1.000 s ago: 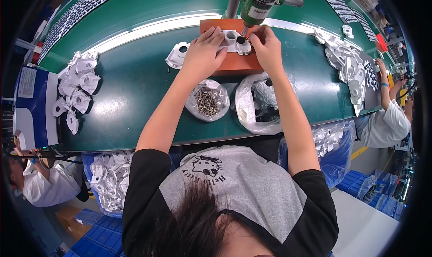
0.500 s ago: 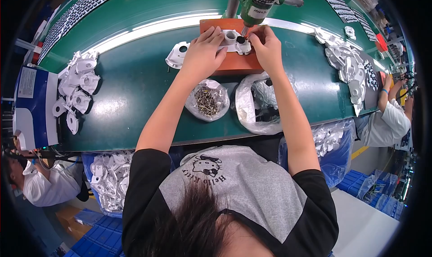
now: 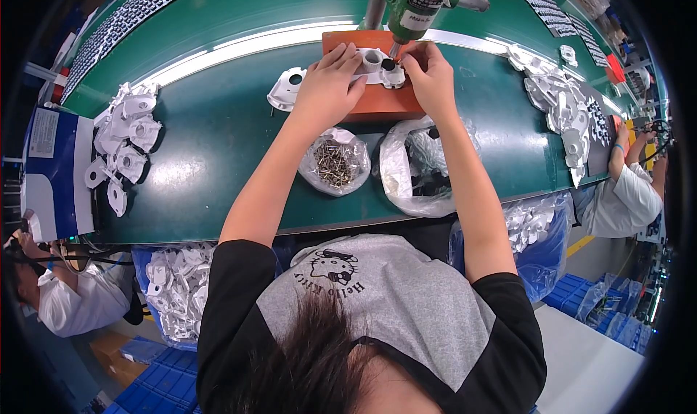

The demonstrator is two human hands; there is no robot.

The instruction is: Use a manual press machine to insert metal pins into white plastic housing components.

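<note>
A white moulded part (image 3: 372, 75) with a round collar and a black round insert (image 3: 388, 64) lies on an orange block (image 3: 385, 105). My left hand (image 3: 330, 87) covers its left end, fingers over the top and thumb at the near side, holding it there. At the right end, my right hand (image 3: 430, 73) is pinched close beside the insert; whatever lies between its fingertips is too small to make out. Just above stands the tip of a green drill-press-like machine (image 3: 414, 15). Left of the block sits another white part (image 3: 285, 89), partly behind my left hand.
Nearer me stand a bag of screws (image 3: 335, 164) and an open plastic bag (image 3: 396, 174) with black pieces. White parts pile up at left (image 3: 131, 134) and right (image 3: 559, 102). Bins of white parts (image 3: 178, 287) stand below the table edge. Co-workers (image 3: 83, 294) sit at both sides.
My hands and the white part stay practically in place. At the far left, the co-worker's head and arms have shifted slightly; the co-worker's hands at right have also moved a little.
</note>
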